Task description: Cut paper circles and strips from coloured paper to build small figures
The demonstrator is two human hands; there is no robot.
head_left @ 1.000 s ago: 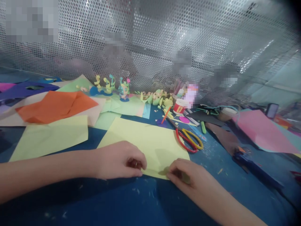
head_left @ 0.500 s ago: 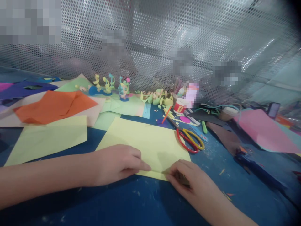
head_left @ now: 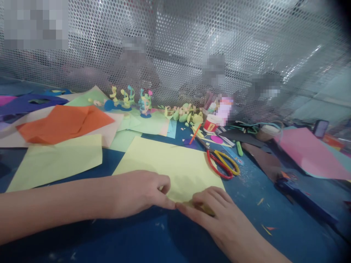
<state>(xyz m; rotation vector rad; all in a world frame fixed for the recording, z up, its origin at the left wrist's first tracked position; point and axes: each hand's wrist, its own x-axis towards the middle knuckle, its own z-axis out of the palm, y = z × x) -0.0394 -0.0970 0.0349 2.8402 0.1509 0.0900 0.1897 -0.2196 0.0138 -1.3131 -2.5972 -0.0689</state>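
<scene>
A pale yellow sheet of paper lies on the blue table in front of me. My left hand rests over its near left part, index finger curled and thumb at the near edge. At that same edge, my right hand has its thumb and bent fingers closed on the paper. The two thumb tips almost meet there. Beyond my right hand, scissors with one red and one yellow handle lie partly across the sheet's right edge.
Left are another yellow sheet and orange paper. Small paper figures stand at the back, near a red and white cup. A blue tool with a cord and pink paper lie right. A perforated screen rises behind.
My left index finger has curled back from the sheet, and its thumb now points along the near edge. My right thumb has slid left along that edge to meet the left thumb.
</scene>
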